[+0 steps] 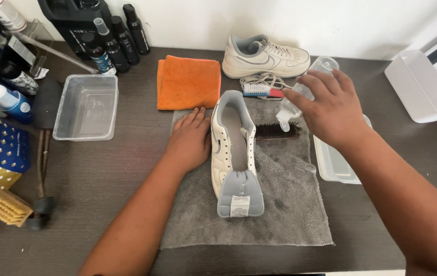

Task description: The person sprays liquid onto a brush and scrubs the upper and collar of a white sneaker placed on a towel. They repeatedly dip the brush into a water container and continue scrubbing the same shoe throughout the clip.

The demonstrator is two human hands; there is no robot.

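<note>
The white leather low-top sneaker (231,148) looks smooth and faintly glossy (its grey tongue is soft padded cloth) on a fuzzy matt grey cloth towel (285,204). The clear plastic spray bottle (305,92) is shiny, the folded orange microfibre cloth (187,82) nappy, the dark wood-grain tabletop (101,174) matt.

I am working at what looks like a shoe-cleaning station, a small workshop corner. My dark bench (101,174) is standing against a white wall and is carrying the tools of that trade: dark bottles (118,38) of cleaner are lining the back edge, a grey towel (290,204) is lying spread as a work mat, an orange cloth (187,82) is waiting folded, and brushes (3,205) and clear plastic tubs (86,106) are sitting around white sneakers (264,55).
</note>
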